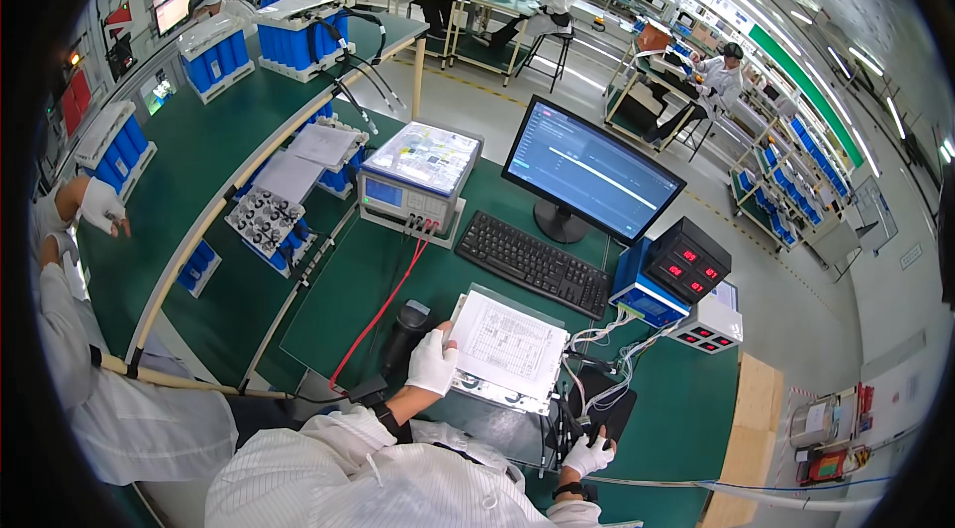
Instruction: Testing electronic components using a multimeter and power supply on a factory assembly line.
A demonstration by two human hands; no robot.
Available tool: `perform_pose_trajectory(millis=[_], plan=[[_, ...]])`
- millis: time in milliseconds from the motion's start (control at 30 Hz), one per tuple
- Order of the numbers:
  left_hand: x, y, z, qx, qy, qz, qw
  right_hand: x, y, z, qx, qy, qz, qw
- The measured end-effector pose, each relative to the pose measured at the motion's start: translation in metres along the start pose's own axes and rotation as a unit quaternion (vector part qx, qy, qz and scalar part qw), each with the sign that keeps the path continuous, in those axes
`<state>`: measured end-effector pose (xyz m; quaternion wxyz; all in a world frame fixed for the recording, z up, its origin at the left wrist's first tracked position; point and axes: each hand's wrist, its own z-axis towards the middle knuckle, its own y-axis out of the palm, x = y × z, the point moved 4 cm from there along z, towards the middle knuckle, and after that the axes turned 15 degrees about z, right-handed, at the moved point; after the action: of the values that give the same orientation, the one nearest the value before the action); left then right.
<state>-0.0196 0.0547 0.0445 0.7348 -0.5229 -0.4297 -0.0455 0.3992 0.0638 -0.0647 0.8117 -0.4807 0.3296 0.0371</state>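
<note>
In front of me a battery pack [502, 391] with a pale top plate lies on the green bench, a printed paper sheet [509, 344] covering most of it. My left hand [435, 362], in a white glove with bare fingertips, grips the pack's left edge beside the sheet. A black handheld scanner [406, 327] stands just left of that hand. My right hand [589, 453], gloved likewise, has its fingers closed at a grey cable connector [584, 422] near the pack's right corner. Black cables [559, 428] hang beside it, and white wires [625, 369] run up to the blue instrument box [647, 291].
A keyboard [532, 262], a monitor [594, 170] and a tester [418, 177] with red leads stand behind the pack. Red-digit meters [686, 257] sit at the right. Blue battery packs [274, 219] fill the left shelf. A co-worker's gloved hand [99, 207] is at far left.
</note>
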Motion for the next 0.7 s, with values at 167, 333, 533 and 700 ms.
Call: perform_pose_trajectory(millis=[167,333,533,700], plan=[[-0.0013,0.002,-0.0002,0.025,0.012,-0.001,1.0,0.0028,0.0002,-0.0004,0.004,-0.019,0.005,1.0],[-0.0026,0.003,-0.0006,0.032,0.011,-0.008,0.999,0.0043,0.0007,-0.0006,0.0,-0.016,0.007,1.0],[-0.0017,0.0015,-0.0009,0.035,0.011,-0.012,0.999,0.0052,0.0011,-0.0005,-0.003,-0.002,0.006,1.0],[-0.0023,0.0017,-0.0006,0.031,0.012,-0.015,0.999,0.0054,0.0014,-0.0012,-0.003,0.007,0.013,1.0]])
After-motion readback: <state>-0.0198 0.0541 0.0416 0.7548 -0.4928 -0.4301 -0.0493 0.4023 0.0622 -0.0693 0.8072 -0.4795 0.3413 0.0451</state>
